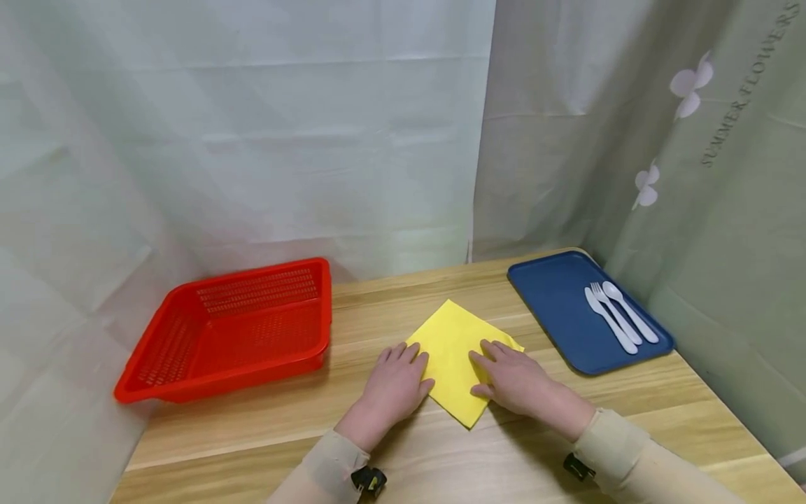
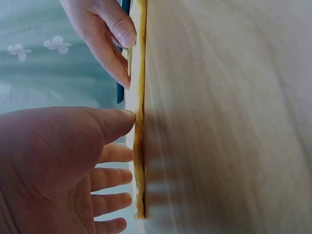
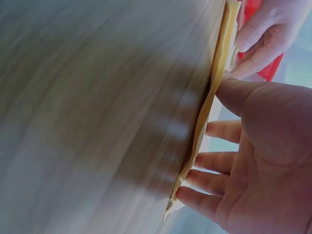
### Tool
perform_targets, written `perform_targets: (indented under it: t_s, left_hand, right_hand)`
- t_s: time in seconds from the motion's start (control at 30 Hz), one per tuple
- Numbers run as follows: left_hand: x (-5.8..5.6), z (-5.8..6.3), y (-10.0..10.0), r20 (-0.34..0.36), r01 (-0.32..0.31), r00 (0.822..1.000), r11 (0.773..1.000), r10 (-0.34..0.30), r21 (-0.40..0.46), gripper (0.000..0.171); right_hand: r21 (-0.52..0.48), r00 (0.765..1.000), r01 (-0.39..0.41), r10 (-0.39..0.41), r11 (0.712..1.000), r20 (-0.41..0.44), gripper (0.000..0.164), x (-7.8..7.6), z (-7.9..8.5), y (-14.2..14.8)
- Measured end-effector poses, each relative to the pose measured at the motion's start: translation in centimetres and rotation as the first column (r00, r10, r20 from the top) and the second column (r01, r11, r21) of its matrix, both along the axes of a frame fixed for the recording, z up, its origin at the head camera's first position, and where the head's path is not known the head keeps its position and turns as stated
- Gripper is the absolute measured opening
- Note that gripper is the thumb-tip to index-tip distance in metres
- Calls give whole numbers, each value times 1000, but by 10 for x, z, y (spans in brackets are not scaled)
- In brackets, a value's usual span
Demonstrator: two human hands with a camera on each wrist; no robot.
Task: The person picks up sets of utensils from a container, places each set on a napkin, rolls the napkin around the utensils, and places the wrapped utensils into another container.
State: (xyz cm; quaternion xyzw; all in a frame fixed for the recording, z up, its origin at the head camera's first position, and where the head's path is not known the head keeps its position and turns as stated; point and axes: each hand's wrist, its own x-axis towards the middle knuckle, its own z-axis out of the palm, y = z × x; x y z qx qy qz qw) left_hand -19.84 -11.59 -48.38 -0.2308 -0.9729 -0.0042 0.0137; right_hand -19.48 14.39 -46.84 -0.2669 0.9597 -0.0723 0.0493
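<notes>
A folded yellow cloth (image 1: 450, 350) lies flat on the wooden table, one corner pointing toward me. My left hand (image 1: 398, 383) rests its fingertips on the cloth's left edge, fingers extended. On the opposite edge, the fingers and thumb of my right hand (image 1: 513, 378) touch the cloth, spread and only slightly bent. Seen edge-on in the left wrist view, the cloth (image 2: 140, 122) is a thin layered strip under the thumb and fingertips. The right wrist view shows its layers (image 3: 209, 97) slightly wavy along the edge beneath the fingertips.
At the left stands a red plastic basket (image 1: 242, 374) with slotted walls. A blue tray (image 1: 548, 294) sits at the right edge, bearing a white knife (image 1: 609, 320), fork (image 1: 617, 313) and spoon (image 1: 632, 313). Pale curtains (image 1: 283, 140) hang behind and beside the wooden table (image 1: 252, 448).
</notes>
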Motion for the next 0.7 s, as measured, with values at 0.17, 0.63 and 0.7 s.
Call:
perform_targets:
  t_s: [0.17, 0.63, 0.7]
  left_hand:
    - [0, 1, -1, -1, -3, 1000, 1000, 3, 15, 56]
    - [6, 3, -2, 1, 22, 1000, 999, -22, 30, 53]
    - [7, 2, -2, 7, 21, 1000, 999, -21, 29, 54]
  right_hand:
    - [-7, 1000, -20, 20, 1000, 2, 66, -1, 0, -6]
    - [-14, 996, -88, 88, 996, 16, 66, -5, -2, -10]
    - [-17, 995, -99, 100, 995, 22, 66, -5, -2, -10]
